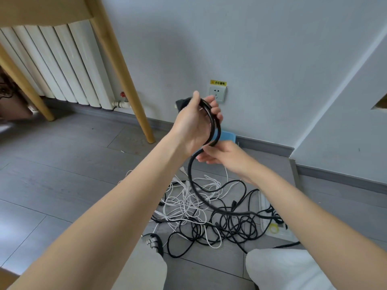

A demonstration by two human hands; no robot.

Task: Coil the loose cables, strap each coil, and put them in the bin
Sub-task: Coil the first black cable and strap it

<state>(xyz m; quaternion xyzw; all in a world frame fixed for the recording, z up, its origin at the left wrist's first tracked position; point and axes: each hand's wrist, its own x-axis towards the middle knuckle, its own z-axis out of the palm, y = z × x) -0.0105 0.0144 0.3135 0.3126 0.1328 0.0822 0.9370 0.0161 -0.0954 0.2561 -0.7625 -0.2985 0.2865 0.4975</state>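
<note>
My left hand [193,126] is raised in front of the wall and grips a small coil of thick black cable [215,124], with the plug end poking out past my thumb. Just below it, my right hand [219,154] pinches the same cable where it leaves the coil. From there the cable loops down to a tangled heap of black and white cables [209,214] on the floor. A blue bin [227,136] stands against the wall, mostly hidden behind my hands.
A wooden table leg [125,80] and a white radiator [62,65] stand at left. A wall socket [217,93] is behind my hands. A white power strip [272,222] lies at the heap's right. My knees [282,268] are at the bottom.
</note>
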